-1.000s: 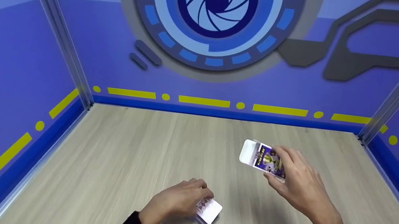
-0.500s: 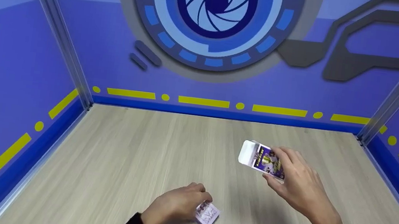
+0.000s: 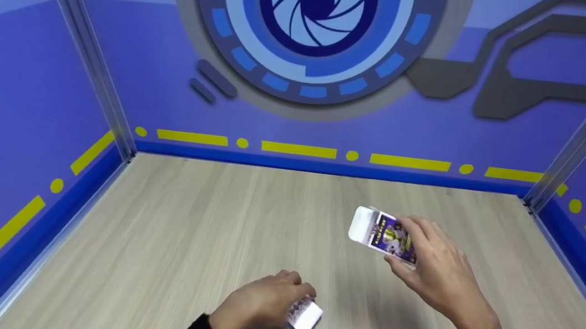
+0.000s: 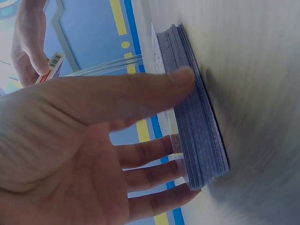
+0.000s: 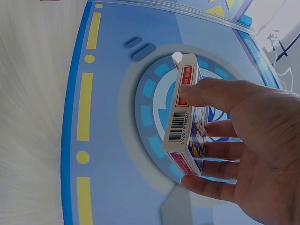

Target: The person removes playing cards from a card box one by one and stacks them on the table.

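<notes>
My left hand [image 3: 268, 298] grips a deck of cards [image 3: 306, 320] low over the table, near its front middle. In the left wrist view the thumb lies along one long side of the deck [image 4: 201, 131], and fingertips touch the opposite side. The cards' edges are nearly even. Glare whitens part of the top card. Farther right and higher, my right hand [image 3: 440, 266] holds a purple printed card box [image 3: 390, 237] between thumb and fingers. Its white end flap [image 3: 361, 224] stands open, pointing left. A barcode shows on the box's side [image 5: 178, 126] in the right wrist view.
The pale wood-grain table [image 3: 197, 220] is enclosed by a blue printed back wall [image 3: 286, 130] and two side walls [image 3: 4, 151]. Metal posts [image 3: 89, 50] stand at the back corners.
The left hand and deck have shifted slightly, and the glare on the top card went away and came back. The right hand and card box have hardly moved.
</notes>
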### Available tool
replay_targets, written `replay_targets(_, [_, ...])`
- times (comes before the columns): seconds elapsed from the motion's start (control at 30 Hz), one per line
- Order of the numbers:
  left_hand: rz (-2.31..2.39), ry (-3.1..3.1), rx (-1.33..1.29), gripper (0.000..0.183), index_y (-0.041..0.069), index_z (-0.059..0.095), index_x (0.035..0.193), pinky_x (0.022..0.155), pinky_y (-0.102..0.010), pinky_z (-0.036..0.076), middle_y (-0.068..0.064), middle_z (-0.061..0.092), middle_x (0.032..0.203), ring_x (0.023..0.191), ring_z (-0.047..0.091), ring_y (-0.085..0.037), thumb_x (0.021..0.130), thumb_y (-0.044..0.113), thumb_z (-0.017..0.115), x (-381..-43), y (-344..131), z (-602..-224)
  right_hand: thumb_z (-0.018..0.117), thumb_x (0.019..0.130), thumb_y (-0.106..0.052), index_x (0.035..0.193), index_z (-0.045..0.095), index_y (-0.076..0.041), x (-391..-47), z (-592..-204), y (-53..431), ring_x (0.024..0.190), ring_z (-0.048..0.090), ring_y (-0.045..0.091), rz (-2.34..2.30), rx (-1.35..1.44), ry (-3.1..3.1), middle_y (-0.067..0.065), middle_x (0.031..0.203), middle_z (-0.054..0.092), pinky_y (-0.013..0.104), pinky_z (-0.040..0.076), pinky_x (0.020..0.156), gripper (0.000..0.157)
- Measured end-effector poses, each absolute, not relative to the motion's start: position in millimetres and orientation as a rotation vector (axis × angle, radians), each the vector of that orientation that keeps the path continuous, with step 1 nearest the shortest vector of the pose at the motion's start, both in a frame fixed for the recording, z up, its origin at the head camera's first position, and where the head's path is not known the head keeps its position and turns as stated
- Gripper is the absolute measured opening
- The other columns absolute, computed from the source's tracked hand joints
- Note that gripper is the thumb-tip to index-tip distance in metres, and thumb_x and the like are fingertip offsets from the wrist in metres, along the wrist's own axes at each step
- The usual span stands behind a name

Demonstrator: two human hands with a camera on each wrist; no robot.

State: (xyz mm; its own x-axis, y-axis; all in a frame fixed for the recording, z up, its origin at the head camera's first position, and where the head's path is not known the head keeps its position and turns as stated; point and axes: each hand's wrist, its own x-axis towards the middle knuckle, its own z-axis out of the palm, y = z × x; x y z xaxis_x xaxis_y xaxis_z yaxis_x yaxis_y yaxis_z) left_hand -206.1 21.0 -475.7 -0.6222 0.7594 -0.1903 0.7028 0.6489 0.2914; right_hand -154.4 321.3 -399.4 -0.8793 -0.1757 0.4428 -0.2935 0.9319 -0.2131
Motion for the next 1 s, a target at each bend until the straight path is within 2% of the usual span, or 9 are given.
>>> replay_targets(0.13, [0.298, 2.567, 1.199, 0.068, 0.033, 0.066, 0.127, 0.086, -0.027, 0.049, 0.007, 0.054, 0.111, 0.102, 0.05, -0.009, 0.068, 0.018, 0.095, -204, 21, -477, 0.09, 0.08, -0.026, 0.138, 0.059, -0.004, -156, -400, 321, 0.104, 0.061, 0.028, 0.375, 0.352, -2.646, 0.014, 0.13, 0.062, 0.045, 0.054, 0.069, 0.069])
replay_targets(0.27, [0.324, 2.57, 1.208, 0.058, 0.03, 0.068, 0.122, 0.082, -0.025, 0.048, 0.006, 0.053, 0.109, 0.099, 0.049, -0.01, 0.071, 0.03, 0.094, -202, 21, -478, 0.09, 0.08, -0.026, 0.137, 0.06, -0.002, -157, -400, 321, 0.102, 0.061, 0.027, 0.37, 0.363, -2.638, 0.015, 0.128, 0.062, 0.045, 0.054, 0.07, 0.069])
replay_targets(0.6, [0.334, 2.581, 1.2, 0.057, 0.027, 0.069, 0.12, 0.08, -0.025, 0.049, 0.006, 0.054, 0.108, 0.097, 0.049, -0.01, 0.069, 0.028, 0.095, -202, 22, -479, 0.09, 0.08, -0.026, 0.138, 0.059, -0.003, -156, -400, 320, 0.105, 0.061, 0.029, 0.378, 0.35, -2.664, 0.016, 0.13, 0.061, 0.048, 0.055, 0.074, 0.07])
replay_targets(0.7, [0.336, 2.572, 1.189, 0.063, 0.026, 0.068, 0.123, 0.08, -0.026, 0.049, 0.007, 0.053, 0.108, 0.096, 0.048, -0.009, 0.068, 0.033, 0.096, -204, 22, -479, 0.09, 0.08, -0.026, 0.139, 0.059, -0.002, -156, -400, 319, 0.106, 0.061, 0.03, 0.382, 0.346, -2.668, 0.016, 0.131, 0.061, 0.049, 0.055, 0.075, 0.07])
replay_targets(0.77, [0.327, 2.569, 1.172, 0.071, 0.025, 0.065, 0.129, 0.084, -0.029, 0.05, 0.006, 0.054, 0.111, 0.101, 0.05, -0.01, 0.067, 0.04, 0.096, -206, 22, -477, 0.09, 0.08, -0.026, 0.138, 0.059, -0.002, -156, -400, 319, 0.107, 0.061, 0.03, 0.385, 0.345, -2.668, 0.016, 0.131, 0.061, 0.05, 0.055, 0.076, 0.07])
replay_targets(0.87, [0.336, 2.571, 1.111, 0.084, 0.02, 0.059, 0.141, 0.098, -0.039, 0.05, 0.001, 0.057, 0.124, 0.118, 0.052, -0.016, 0.07, 0.051, 0.092, -210, 22, -472, 0.089, 0.081, -0.025, 0.139, 0.059, -0.002, -156, -401, 318, 0.108, 0.06, 0.03, 0.398, 0.339, -2.676, 0.016, 0.132, 0.06, 0.05, 0.055, 0.077, 0.07])
replay_targets(0.93, [0.384, 2.584, 1.054, 0.084, 0.015, 0.056, 0.146, 0.108, -0.045, 0.045, -0.005, 0.057, 0.137, 0.131, 0.051, -0.022, 0.077, 0.053, 0.087, -212, 22, -467, 0.089, 0.081, -0.025, 0.139, 0.058, -0.003, -156, -401, 317, 0.109, 0.059, 0.03, 0.409, 0.337, -2.686, 0.016, 0.133, 0.06, 0.05, 0.055, 0.079, 0.07])
replay_targets(1.0, [0.454, 2.626, 1.019, 0.076, 0.012, 0.057, 0.146, 0.111, -0.048, 0.042, -0.008, 0.057, 0.142, 0.135, 0.05, -0.025, 0.084, 0.051, 0.082, -214, 21, -462, 0.089, 0.081, -0.025, 0.139, 0.058, -0.004, -156, -402, 316, 0.11, 0.058, 0.03, 0.413, 0.336, -2.692, 0.016, 0.133, 0.059, 0.05, 0.055, 0.078, 0.07])
